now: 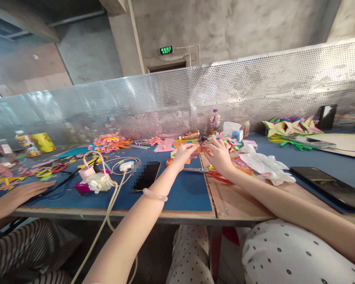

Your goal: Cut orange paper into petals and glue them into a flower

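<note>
Both my hands meet above the blue table mat [183, 193], pinching a small orange paper piece [199, 150] between their fingertips. My left hand [184, 153] grips its left end; a pale bangle sits on that forearm. My right hand [219, 154] grips the right end. Red-handled scissors [208, 172] lie flat on the table just under my right hand. A black phone [146, 176] lies to the left of my left arm.
Another person's hand [23, 191] rests on the table at the left, near coloured paper strips. Chargers and cables [96, 179] lie by the phone. Crumpled white tissue [263, 163], a tablet [328, 185], folded paper shapes [290, 127], paper flowers [111, 142] and bottles surround the work spot.
</note>
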Demonstrator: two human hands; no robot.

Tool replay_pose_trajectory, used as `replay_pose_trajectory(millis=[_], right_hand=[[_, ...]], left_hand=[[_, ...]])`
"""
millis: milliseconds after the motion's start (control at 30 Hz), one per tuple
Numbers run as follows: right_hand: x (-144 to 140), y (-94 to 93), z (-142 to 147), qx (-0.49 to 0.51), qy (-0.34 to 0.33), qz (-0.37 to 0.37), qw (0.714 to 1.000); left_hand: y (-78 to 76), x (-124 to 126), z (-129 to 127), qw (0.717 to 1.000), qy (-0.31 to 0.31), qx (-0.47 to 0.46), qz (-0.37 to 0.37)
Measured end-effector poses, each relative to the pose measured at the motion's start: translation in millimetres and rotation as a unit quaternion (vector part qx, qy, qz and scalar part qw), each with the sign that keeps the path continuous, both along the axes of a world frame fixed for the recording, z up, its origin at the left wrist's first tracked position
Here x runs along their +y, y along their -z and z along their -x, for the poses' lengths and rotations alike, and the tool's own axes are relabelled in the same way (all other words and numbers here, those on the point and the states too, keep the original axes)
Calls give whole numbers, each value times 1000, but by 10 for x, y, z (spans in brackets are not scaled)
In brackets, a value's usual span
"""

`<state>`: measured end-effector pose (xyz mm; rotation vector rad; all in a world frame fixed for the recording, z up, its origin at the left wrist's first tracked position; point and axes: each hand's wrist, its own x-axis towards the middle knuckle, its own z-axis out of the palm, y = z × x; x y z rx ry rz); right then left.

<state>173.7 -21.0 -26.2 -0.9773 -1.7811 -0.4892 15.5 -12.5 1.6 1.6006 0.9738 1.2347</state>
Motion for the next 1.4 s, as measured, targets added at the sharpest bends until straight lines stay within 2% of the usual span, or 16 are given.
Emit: replay_pose_trajectory(millis=[233,467,700,833,933,1033,1100,1200,1267,1333,1400], right_hand=[[-12,7,-14,-61,3,-23,998],[-8,14,-37,-141,38,-45,988],[-28,25,-37,-194,48,-43,979],[-64,17,-18,-207,47,-41,976],[-90,7,12,-170,27,-25,985],[-82,-12,31,-40,-42,21,998],[-50,-32,24,80,-97,81,989],[13,-59,-12,219,-136,220,941],[42,-67,-36,256,-155,311,902],[53,-65,-50,266,-191,367,871],[51,-56,-52,267,-225,385,854]], left_hand=[[20,39,7,1000,-15,-21,2],[55,116,37,999,-20,-49,4],[58,103,40,997,-24,-71,16],[55,110,47,998,-22,-59,17],[52,113,49,998,-24,-50,16],[37,90,43,999,-27,-40,20],[25,70,36,999,-28,-28,16],[18,61,26,999,-32,-13,6],[22,71,22,999,-34,-7,4],[27,83,20,999,-35,-2,3],[31,90,21,999,-35,2,2]])
